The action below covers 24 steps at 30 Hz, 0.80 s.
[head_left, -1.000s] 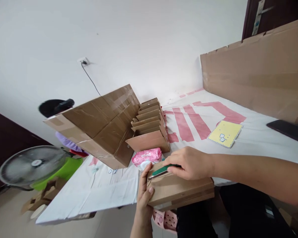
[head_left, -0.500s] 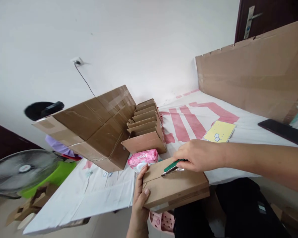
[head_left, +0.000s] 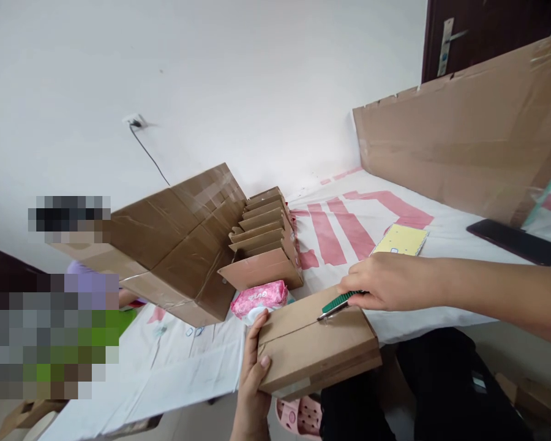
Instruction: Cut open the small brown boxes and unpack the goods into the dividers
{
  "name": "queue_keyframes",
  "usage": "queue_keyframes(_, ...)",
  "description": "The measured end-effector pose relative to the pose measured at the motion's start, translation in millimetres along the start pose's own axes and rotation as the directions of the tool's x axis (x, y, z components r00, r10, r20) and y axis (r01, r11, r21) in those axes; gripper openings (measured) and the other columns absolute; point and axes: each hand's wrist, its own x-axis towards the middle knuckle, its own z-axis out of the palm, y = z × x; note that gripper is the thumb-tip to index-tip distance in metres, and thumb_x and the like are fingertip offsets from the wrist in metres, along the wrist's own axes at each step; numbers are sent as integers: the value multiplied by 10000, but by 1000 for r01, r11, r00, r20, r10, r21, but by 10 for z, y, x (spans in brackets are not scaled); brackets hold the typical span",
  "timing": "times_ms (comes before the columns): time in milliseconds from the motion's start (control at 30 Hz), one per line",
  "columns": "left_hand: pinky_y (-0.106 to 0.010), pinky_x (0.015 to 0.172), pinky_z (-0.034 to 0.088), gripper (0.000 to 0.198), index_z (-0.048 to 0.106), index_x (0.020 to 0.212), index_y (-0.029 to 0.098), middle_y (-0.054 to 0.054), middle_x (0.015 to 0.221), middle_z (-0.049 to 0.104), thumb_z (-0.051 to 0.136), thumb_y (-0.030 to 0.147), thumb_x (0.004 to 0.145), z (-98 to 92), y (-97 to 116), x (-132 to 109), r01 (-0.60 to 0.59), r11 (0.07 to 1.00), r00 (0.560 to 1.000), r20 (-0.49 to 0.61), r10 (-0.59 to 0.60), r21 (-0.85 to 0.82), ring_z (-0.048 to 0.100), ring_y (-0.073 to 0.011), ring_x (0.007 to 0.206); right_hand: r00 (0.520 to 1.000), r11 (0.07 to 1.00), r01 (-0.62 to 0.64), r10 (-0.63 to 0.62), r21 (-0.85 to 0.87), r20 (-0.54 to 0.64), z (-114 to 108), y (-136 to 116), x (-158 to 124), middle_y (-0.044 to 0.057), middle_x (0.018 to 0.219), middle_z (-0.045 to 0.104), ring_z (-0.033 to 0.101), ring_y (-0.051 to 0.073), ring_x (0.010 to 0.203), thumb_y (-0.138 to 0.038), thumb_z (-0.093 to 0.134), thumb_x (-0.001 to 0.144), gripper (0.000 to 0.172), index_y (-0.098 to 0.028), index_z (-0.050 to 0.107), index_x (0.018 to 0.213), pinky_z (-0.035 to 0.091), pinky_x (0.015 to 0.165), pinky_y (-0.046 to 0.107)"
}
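Your knife tip's now further R along the top of the small cardboard carton (head_left: 298, 361) than ½ sec ago; it was at the L end 1 sec ago. A thin dark line now shows from the L end up to the blade, so prob. more of the seam is slit, w/ the R end still to do. Can't tell how deep.

Your R hand (head_left: 379, 282) is closed round the green utility knife (head_left: 336, 302), blade tip at the top face. Your L hand (head_left: 252, 380) grips the carton's L end, thumb on top, fingers at the far edge. Carton's in front of you at the table edge, above your black trousers (head_left: 434, 367); can't tell if they support it.

Containers: small carton's top is closed, contents hidden. Beyond it, the open cardboard box (head_left: 266, 269) has a row of upright cardboard pcs in it; whatever's btwn them is hidden. Large taped carton (head_left: 179, 233) stands to its L, inside n/v. Pink soft pack (head_left: 259, 298) sits just beyond your L hand, contents n/v.
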Motion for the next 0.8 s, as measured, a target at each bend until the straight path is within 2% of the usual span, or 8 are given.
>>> queue_keyframes(167, -496, 1185, 168, 591, 603, 1241, 247, -34, 1447, 488, 610, 434, 681, 7, 19, -4, -2, 1000, 1000, 1, 2, -6, 300, -360, 1405, 999, 987, 44, -46, -152, -10, 15, -34, -60, 57, 814, 705, 619, 172, 634, -265, 541, 939, 195, -186, 686, 1042, 353, 538, 269)
queue_keyframes(300, -504, 1184, 161, 590, 600, 1244, 250, -27, 1455, 477, 608, 423, 680, 2, 11, -1, 2, 1000, 1000, 8, -2, -25, 283, -364, 1410, 999, 977, 42, -45, -207, -14, -19, 2, -141, 50, 766, 678, 585, 160, 584, -266, 530, 937, 188, -177, 691, 974, 329, 530, 274)
queue_keyframes(400, -519, 1184, 156, 617, 593, 1255, 250, -31, 1447, 485, 617, 439, 668, -21, -26, 10, 16, 1000, 1000, 1, -16, -27, 296, -377, 1401, 998, 990, 41, -45, -133, -34, -45, 112, -245, 55, 805, 694, 612, 170, 653, -261, 500, 942, 213, -181, 695, 972, 364, 576, 275)
queue_keyframes(500, -537, 1181, 158, 632, 594, 1253, 246, -40, 1445, 487, 622, 464, 660, -36, -56, 21, 15, 1000, 1000, -17, -15, -20, 306, -390, 1394, 994, 998, 32, -25, 61, -105, -24, 311, -384, 54, 905, 718, 642, 179, 772, -288, 472, 947, 258, -199, 696, 1039, 421, 667, 282)
queue_keyframes(567, -542, 1180, 163, 632, 598, 1244, 241, -44, 1448, 486, 627, 471, 657, -33, -58, 24, 9, 1000, 1000, -20, -9, -12, 308, -393, 1393, 985, 977, -15, 51, 213, -162, 36, 473, -487, 56, 957, 720, 647, 179, 808, -345, 476, 941, 292, -202, 696, 1067, 444, 709, 287)
queue_keyframes(633, -534, 1183, 167, 605, 607, 1229, 250, -33, 1455, 482, 624, 471, 667, -23, -47, 23, 1, 1000, 1000, -17, -1, 5, 295, -383, 1404, 963, 924, -100, 183, 368, -196, 142, 630, -595, 58, 926, 716, 641, 170, 746, -420, 481, 926, 349, -188, 697, 1072, 452, 675, 286)
queue_keyframes(733, -530, 1188, 166, 541, 615, 1206, 290, 7, 1463, 474, 598, 466, 695, -3, -18, 12, -2, 1000, 1000, -16, 2, 28, 265, -363, 1425, 898, 796, -250, 404, 551, -176, 382, 817, -750, 26, 731, 673, 590, 147, 588, -509, 463, 911, 445, -162, 690, 1072, 433, 595, 281)
queue_keyframes(800, -539, 1190, 154, 520, 613, 1203, 307, 20, 1458, 476, 581, 455, 706, 12, 6, 2, 10, 1000, 1000, -14, -10, 29, 261, -359, 1428, 843, 728, -337, 516, 597, -153, 581, 910, -836, -3, 624, 620, 569, 146, 550, -531, 456, 905, 474, -152, 678, 1085, 425, 591, 283)
